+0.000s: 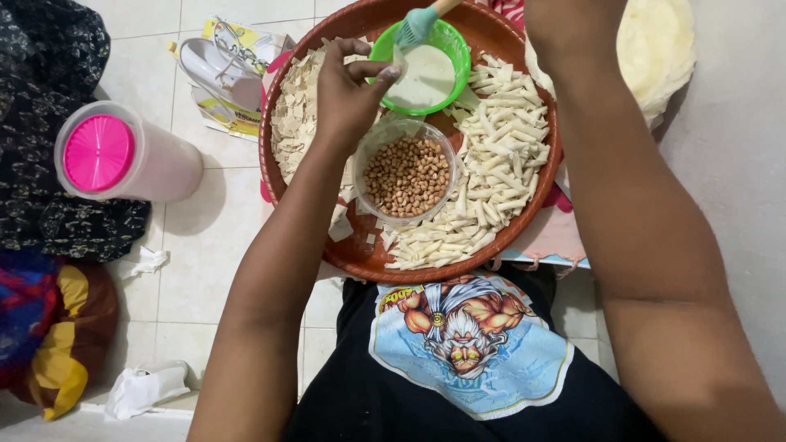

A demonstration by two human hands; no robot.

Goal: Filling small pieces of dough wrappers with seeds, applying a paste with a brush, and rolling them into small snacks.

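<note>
A: What is the left hand (348,90) doing?

B: Its grip is pinched together, thumb and fingertips closed on a small pale scrap of wrapper (399,59), held just at the rim of the green bowl (460,51).

A: And the right hand?

B: The right hand (565,24) is mostly cut off by the top edge of the view. A brush (419,24) with teal bristles and a wooden handle leans over the green bowl from that side, but I cannot tell how the grip sits on it.

A: What is in the green bowl?

B: A white, creamy paste. The brush bristles rest at its far rim.

A: What lies around it?

B: Everything sits on a round brown tray (368,260). Just below the left hand stands a clear tub of peanuts (407,174). Left of the hand is a heap of flat cut wrapper pieces (296,106), partly hidden by the wrist. On the right side of the tray lies a thick pile of thin rolled sticks (499,155), curving round under the peanut tub.

A: Beyond the tray?

B: It rests on a tiled floor (205,237). A clear jar with a pink lid (100,151) lies well to the left, and a stack of pale round sheets (655,45) sits at the top right, behind the right forearm.
</note>
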